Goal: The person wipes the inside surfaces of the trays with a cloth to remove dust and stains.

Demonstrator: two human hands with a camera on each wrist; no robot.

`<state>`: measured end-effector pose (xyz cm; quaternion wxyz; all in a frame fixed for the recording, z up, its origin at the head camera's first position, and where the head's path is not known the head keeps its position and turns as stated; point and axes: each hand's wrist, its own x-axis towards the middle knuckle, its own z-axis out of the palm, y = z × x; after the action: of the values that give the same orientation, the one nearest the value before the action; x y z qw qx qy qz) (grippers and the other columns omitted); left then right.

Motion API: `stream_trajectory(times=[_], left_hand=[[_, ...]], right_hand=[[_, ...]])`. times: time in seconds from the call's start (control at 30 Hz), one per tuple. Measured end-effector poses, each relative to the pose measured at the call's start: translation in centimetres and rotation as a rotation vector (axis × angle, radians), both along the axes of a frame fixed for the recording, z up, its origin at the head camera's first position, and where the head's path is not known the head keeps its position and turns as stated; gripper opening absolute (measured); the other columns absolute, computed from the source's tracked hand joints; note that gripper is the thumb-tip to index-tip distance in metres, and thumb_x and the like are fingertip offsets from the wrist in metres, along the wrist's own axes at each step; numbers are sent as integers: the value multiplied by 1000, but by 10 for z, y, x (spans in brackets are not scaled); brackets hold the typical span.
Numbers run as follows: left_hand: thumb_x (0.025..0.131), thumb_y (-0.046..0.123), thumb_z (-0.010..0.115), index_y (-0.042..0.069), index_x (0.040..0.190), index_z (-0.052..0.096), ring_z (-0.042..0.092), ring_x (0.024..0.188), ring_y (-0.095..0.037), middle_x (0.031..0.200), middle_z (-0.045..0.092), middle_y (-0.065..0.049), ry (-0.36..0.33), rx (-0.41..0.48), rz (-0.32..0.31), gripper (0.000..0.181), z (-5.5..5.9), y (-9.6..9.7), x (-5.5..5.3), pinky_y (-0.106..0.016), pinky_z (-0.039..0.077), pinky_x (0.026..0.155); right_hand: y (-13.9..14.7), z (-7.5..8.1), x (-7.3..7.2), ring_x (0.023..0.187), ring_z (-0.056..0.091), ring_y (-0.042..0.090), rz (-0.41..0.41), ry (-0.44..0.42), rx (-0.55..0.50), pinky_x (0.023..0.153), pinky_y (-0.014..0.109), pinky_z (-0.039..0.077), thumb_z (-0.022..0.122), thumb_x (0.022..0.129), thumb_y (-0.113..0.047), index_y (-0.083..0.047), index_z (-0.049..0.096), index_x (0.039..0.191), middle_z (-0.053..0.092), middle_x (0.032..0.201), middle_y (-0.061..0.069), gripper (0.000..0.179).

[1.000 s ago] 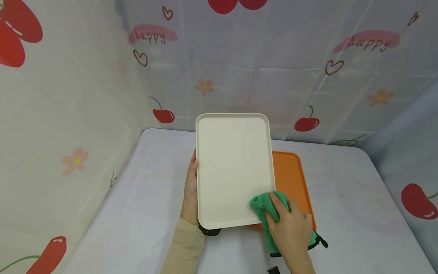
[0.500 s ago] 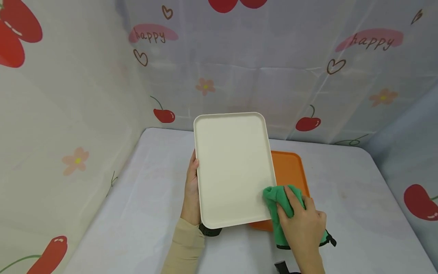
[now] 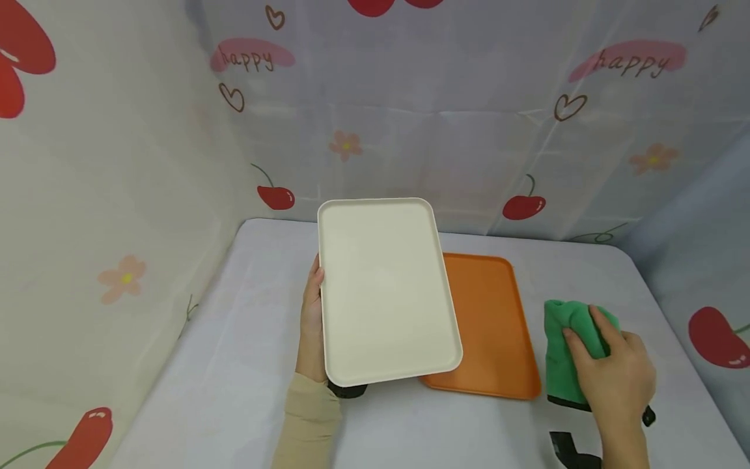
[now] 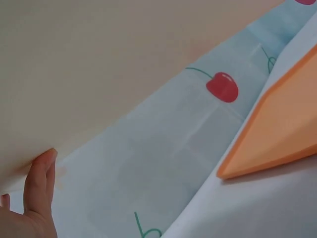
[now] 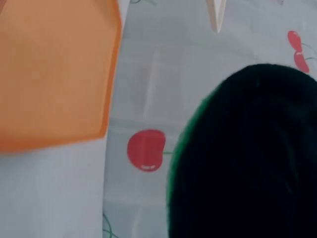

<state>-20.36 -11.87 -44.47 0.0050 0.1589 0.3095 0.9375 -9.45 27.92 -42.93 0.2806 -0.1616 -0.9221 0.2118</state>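
Observation:
A cream rectangular tray (image 3: 387, 293) is held up by my left hand (image 3: 312, 319), which grips its left edge with the thumb at the rim and the other fingers behind. In the left wrist view the fingers (image 4: 39, 188) curl at the edge of the tray (image 4: 89, 69). Off to the right, my right hand (image 3: 618, 371) grips a green cloth (image 3: 565, 358) with dark edging, apart from both trays. The cloth (image 5: 247, 158) fills much of the right wrist view as a dark shape, hiding the fingers there.
An orange tray (image 3: 492, 326) lies on the white-covered table (image 3: 222, 391), partly behind the cream one. A patterned curtain (image 3: 410, 130) encloses the back and sides. Black straps (image 3: 574, 453) show at the right wrist.
My right hand has carried the cloth off the cream tray's lower right corner and away to the right. The cream tray has shifted slightly left, uncovering more of the orange tray.

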Motion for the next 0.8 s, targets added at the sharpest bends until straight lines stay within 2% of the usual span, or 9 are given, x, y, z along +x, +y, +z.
stream_trajectory(times=[0.07, 0.2, 0.3, 0.47, 0.57, 0.63, 0.77, 0.8], left_hand=[[105, 6, 8, 2, 156, 7, 67, 97, -12, 115, 65, -1, 2, 5, 5, 51, -1, -5, -2, -22, 56, 81], [106, 7, 11, 1, 155, 7, 66, 94, -10, 112, 65, 0, -29, -64, 45, 50, -6, -20, -4, -20, 56, 79], [107, 9, 16, 1, 156, 4, 64, 95, -7, 114, 63, 4, -118, -156, 79, 51, -8, -33, -4, -18, 54, 80], [108, 12, 18, 4, 157, 3, 58, 103, -5, 124, 55, 8, -238, -270, 89, 52, -16, -53, -3, -17, 50, 85], [108, 16, 22, 6, 158, 7, 57, 103, -3, 124, 55, 11, -301, -334, 109, 53, -31, -63, -7, -17, 49, 86], [108, 21, 28, 8, 158, 10, 58, 102, -2, 122, 57, 13, -309, -371, 117, 54, -45, -67, -11, -17, 49, 86], [104, 35, 40, 16, 158, 17, 59, 102, 0, 119, 59, 15, -212, -406, 79, 61, -74, -75, -19, -16, 49, 86], [103, 36, 44, 19, 157, 21, 59, 104, -2, 121, 59, 13, -156, -363, 38, 61, -84, -78, -24, -17, 50, 87]], right_hand=[[11, 0, -3, 79, 56, 48, -4, -53, -28, 47, 42, 36, 76, 83, -20, -7, 60, 133, 59, 98, 37, 54], [28, 0, -6, 88, 56, 49, -8, -134, -58, 54, 45, 38, 72, 87, -23, -8, 56, 137, 59, 106, 38, 54], [39, 0, -9, 94, 54, 50, -18, -210, -70, 60, 51, 40, 67, 91, -28, -10, 52, 142, 57, 112, 39, 56], [49, -3, -13, 97, 53, 52, -19, -284, -68, 59, 50, 41, 63, 93, -34, -10, 48, 144, 55, 116, 40, 59], [54, -9, -16, 97, 53, 53, -16, -305, -82, 54, 47, 41, 63, 93, -36, -10, 48, 144, 54, 117, 41, 59], [58, -14, -19, 97, 52, 53, -16, -338, -98, 52, 45, 40, 61, 94, -38, -10, 47, 145, 52, 120, 42, 61], [67, -25, -23, 100, 52, 54, -21, -424, -141, 51, 41, 39, 58, 95, -44, -11, 43, 148, 48, 127, 43, 64], [70, -28, -24, 101, 52, 54, -23, -442, -149, 51, 41, 39, 58, 95, -45, -11, 42, 148, 47, 129, 43, 65]])
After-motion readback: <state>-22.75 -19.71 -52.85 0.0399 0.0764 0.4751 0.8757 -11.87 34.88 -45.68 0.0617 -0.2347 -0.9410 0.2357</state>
